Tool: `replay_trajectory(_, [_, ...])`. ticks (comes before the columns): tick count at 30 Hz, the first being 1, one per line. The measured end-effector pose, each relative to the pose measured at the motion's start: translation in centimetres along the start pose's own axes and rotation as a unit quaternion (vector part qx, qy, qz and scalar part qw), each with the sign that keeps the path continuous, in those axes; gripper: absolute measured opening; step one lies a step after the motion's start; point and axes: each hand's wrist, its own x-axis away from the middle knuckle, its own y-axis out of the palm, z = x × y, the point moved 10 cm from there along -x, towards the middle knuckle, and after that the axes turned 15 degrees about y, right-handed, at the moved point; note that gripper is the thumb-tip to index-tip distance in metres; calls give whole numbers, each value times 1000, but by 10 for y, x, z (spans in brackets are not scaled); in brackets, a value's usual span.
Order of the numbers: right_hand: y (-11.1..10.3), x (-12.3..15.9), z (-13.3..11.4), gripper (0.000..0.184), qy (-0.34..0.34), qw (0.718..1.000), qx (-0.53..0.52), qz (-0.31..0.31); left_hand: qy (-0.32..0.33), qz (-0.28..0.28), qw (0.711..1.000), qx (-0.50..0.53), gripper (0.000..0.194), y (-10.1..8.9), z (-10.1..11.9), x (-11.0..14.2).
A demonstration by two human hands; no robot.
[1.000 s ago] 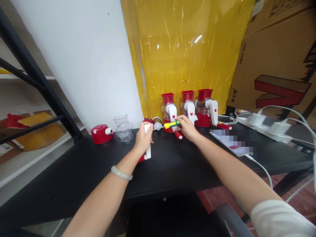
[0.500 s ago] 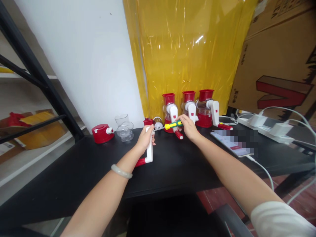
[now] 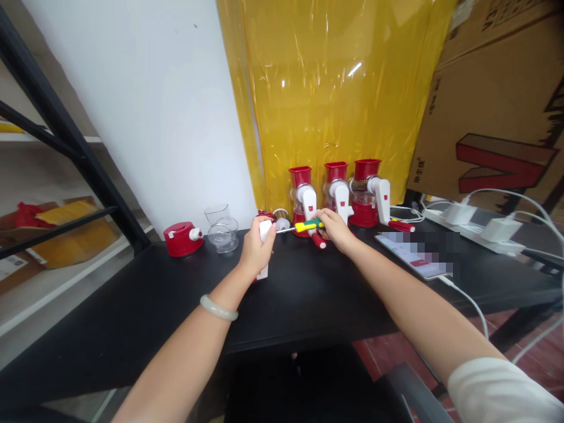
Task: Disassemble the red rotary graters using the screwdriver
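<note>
Gripping a white crank handle (image 3: pixel 263 273) over the black desk (image 3: pixel 317 294), the left hand (image 3: pixel 257 248) has its fingers wrapped right around it, while the right hand (image 3: pixel 336 230) is clamped on a green-and-yellow screwdriver (image 3: pixel 309 224) whose shaft runs to the crank's upper end (can't really tell if the tip's seated). Off to the left sit a red base (image 3: pixel 182 239) and a clear plastic housing (image 3: pixel 224 234), with three red-and-white grinders (image 3: pixel 339 195) lined up toward the back, kinda behind the right hand.
</note>
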Motion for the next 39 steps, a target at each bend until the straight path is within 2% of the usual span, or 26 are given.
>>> replay_trajectory(6, [3,0,-1,23,-20,1000,-14,-9,-23,-3,999,24,37,5,-14,0])
replay_trajectory(18, [8,5,-10,41,-99,994,-15,-42,-125,28,976,174,35,19,-37,2])
replay_trajectory(27, [6,3,-8,34,-119,992,-6,-44,-190,27,951,241,34,28,-42,5])
replay_trajectory(31, [4,2,-8,37,-115,993,24,-30,-165,21,967,194,34,23,-41,4])
replay_trajectory(35, [-2,5,-13,53,-130,987,89,7,-95,5,990,103,34,14,-32,2])
replay_trajectory(39, [-5,4,-15,62,-144,978,143,40,-27,-1,999,35,36,6,-17,1])
